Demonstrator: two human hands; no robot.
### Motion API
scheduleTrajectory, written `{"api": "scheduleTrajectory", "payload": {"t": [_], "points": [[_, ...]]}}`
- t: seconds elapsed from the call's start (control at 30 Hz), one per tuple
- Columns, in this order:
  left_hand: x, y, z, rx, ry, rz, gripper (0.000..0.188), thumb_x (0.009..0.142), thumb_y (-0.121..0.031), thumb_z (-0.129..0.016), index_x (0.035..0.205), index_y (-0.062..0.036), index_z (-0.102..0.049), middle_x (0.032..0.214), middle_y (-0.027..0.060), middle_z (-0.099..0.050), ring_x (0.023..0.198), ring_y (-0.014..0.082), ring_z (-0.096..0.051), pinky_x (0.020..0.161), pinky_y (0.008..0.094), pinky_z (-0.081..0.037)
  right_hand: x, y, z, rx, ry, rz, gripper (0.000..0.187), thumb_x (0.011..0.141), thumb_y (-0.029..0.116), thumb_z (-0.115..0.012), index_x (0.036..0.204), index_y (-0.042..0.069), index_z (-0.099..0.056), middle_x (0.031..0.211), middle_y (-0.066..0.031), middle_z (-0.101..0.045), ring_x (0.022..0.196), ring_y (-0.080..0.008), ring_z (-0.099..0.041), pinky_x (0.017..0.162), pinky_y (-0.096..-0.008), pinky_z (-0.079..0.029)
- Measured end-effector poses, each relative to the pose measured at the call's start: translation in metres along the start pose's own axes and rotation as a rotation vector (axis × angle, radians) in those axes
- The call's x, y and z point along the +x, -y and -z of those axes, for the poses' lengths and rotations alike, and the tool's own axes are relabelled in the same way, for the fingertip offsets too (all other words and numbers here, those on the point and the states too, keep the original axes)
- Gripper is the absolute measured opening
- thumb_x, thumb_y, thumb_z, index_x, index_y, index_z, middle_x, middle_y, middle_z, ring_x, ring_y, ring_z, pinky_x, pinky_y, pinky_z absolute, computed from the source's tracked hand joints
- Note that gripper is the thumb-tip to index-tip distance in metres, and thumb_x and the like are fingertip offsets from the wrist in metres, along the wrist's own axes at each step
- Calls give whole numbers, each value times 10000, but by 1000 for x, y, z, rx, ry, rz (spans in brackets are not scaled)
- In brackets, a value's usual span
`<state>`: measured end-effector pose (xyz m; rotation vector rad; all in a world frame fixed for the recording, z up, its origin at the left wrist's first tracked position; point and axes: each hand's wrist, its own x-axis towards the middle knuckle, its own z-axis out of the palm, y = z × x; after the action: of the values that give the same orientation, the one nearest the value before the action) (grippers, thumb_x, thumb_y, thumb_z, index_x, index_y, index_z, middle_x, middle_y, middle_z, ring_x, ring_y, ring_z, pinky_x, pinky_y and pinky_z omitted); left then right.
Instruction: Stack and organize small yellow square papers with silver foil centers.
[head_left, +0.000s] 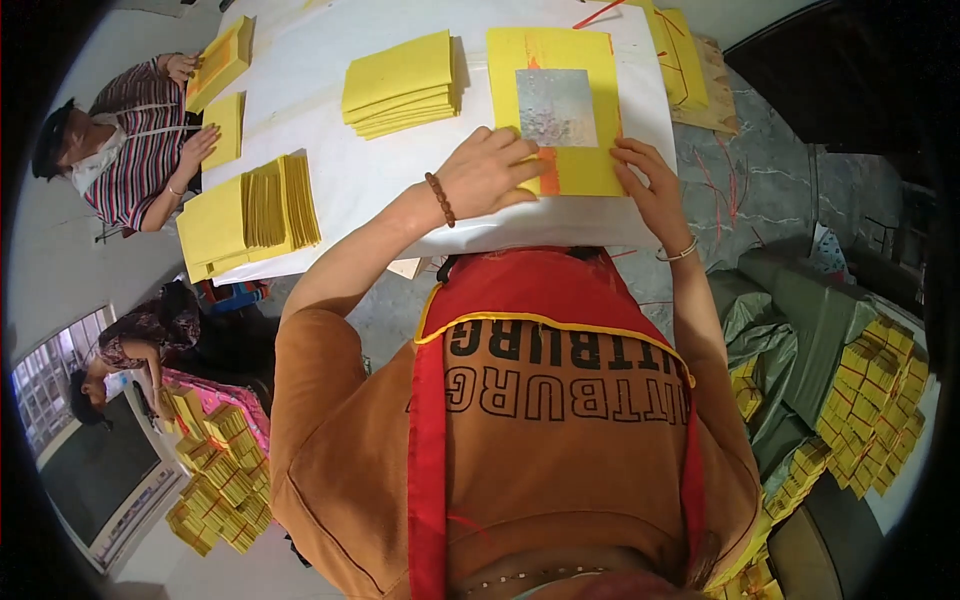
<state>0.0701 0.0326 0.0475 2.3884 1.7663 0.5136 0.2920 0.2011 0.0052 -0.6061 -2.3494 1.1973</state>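
A yellow paper stack [505,60] with an orange band lies in front of me at the table's near right. A silver foil square [556,108] covers its middle. My left hand [490,172] grips its lower left edge, fingers bent and the thumb near the bottom corner. Opposite it, my right hand [652,188] holds the lower right edge with its fingertips. How many sheets lie beneath the top one cannot be seen. Just left of this stack, a fanned pile of folded yellow paper [400,82] rests on the white table [345,185].
Upright yellow bundles [255,215] stand at the table's near left corner. Across the left side, a person in a striped top [140,120] handles yellow stacks [222,65]. Another person [160,325] is by tied bundles [225,480]. More bundles [870,410] are piled at right.
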Motion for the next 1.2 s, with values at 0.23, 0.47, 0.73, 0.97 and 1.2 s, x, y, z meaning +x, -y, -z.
{"api": "scheduleTrajectory", "payload": {"t": [0.23,0.47,0.73,0.97,1.2], "points": [[6,-1,6,-24,16,94,373,821,-308,-580,1148,-129,-552,917,28,-603,828,206,-553,771,354,-428,3,-2,5,201,41,-104,246,886,178,-526,1040,24,-641,1142,-107,-579,1051,-223,-547,893,-293,-421],[-1,-17,-15,156,73,149,614,817,-445,-561,1344,-186,-383,1377,138,-340,1232,316,-349,953,485,-321,5,-8,1,-47,42,86,307,910,211,-477,1118,26,-605,1264,-113,-498,1212,-249,-417,1008,-343,-314],[-1,2,-32,-118,-91,197,727,810,-526,-544,1388,-156,-303,1409,217,-237,1277,395,-252,1003,540,-253,11,1,-18,310,-23,12,509,968,372,-261,1319,36,-412,1439,-153,-242,1342,-264,-210,1087,-355,-165],[2,0,-17,-35,-32,175,744,793,-517,-571,1385,-151,-310,1410,202,-250,1277,373,-267,1004,483,-276,5,3,-21,280,-18,-48,500,965,361,-265,1262,21,-480,1401,-136,-332,1333,-274,-228,1083,-373,-176],[0,-6,-11,17,-36,85,401,799,-312,-618,1144,-118,-559,1153,120,-516,1006,278,-491,835,386,-401,4,-3,-19,211,16,-2,476,957,324,-285,1105,16,-616,1293,-113,-476,1285,-278,-308,1068,-360,-205]]}}
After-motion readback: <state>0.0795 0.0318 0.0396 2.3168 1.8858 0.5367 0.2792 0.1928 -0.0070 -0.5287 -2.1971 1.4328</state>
